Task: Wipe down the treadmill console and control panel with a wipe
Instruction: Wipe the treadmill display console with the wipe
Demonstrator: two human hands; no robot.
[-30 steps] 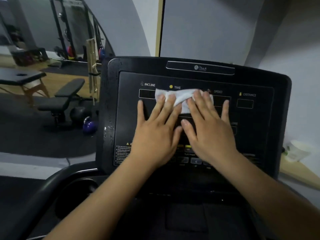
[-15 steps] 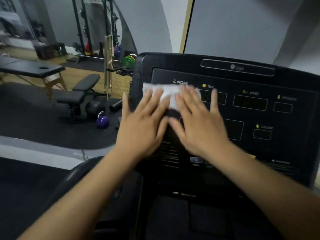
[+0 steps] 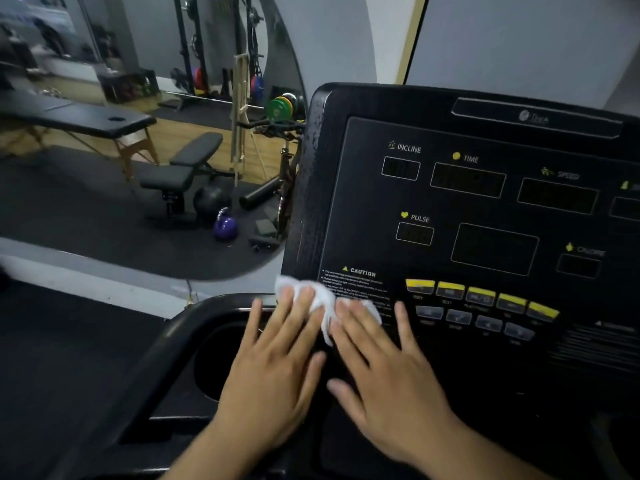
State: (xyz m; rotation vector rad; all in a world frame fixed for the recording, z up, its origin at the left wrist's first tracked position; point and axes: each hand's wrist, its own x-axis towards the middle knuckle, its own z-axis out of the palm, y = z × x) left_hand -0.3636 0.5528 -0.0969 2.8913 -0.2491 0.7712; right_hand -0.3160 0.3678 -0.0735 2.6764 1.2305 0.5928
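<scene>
I see a dim gym room with pale grey walls point(image 3: 519, 39). A big arched mirror point(image 3: 145, 133) fills the left side; in it I make out a black massage table point(image 3: 79, 117) on wooden legs, a black bench point(image 3: 183, 164), a dark ball point(image 3: 211, 199), a purple kettlebell point(image 3: 225, 226), a foam roller point(image 3: 259, 194), a rack point(image 3: 221, 46) with coloured plates point(image 3: 280, 107), wood flooring and dark matting point(image 3: 86, 216).

— What colours are showing on the console point(image 3: 363, 202)?
— Black, with white lettering, yellow icons and a row of yellow-topped buttons point(image 3: 481, 295).
— And the wipe point(image 3: 323, 299)?
— White. A purple kettlebell point(image 3: 225, 226) is sitting on the dark floor mat point(image 3: 86, 216).
</scene>
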